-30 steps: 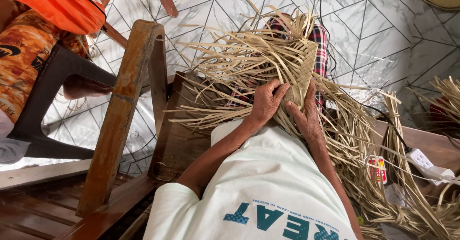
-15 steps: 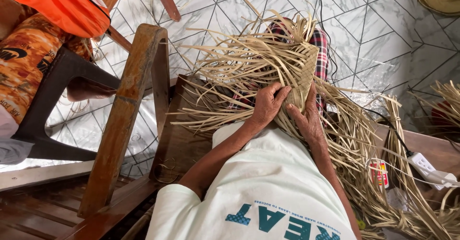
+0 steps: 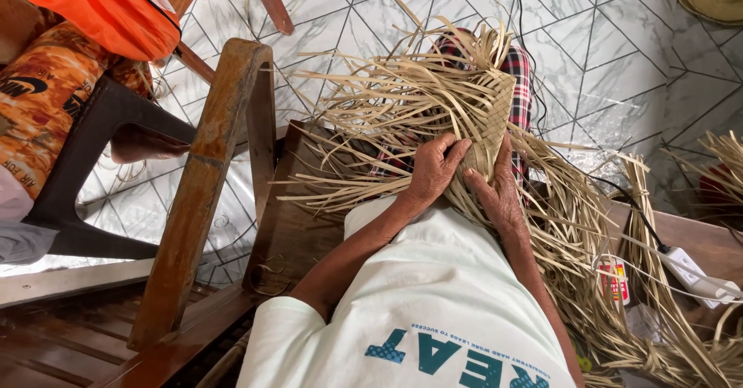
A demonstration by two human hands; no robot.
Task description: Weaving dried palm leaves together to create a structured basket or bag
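1. Straw-coloured woven piece (image 3: 484, 128), centre of the frame: a plaited panel of flat dried leaf strips, with many loose strip ends fanning out toward the left and upper middle. It rests over the person's lap, above a red checked cloth (image 3: 517, 70).
2. Left hand (image 3: 430, 173), centre of the frame: fingers curled and closed onto the near edge of the woven piece, thumb laid along the plaiting.
3. Right hand (image 3: 495, 190), just right of the left hand: fingers bent and pressed against the woven piece, gripping its lower right edge. The two hands lie close together, fingertips nearly meeting.
4. Loose dried strips (image 3: 588, 279), lower right: a long bundle trailing from the woven piece down to the right edge.
5. Wooden armrest (image 3: 205, 179), left of centre: worn brown timber, running from the upper middle to the lower left.
6. White power strip (image 3: 693, 273), right edge, with a dark cable leading up across the floor.
7. Marble-patterned tile floor (image 3: 619, 39), upper right.
8. Orange bag (image 3: 101, 8), upper left corner.
9. Dark plastic chair (image 3: 101, 136), left side.
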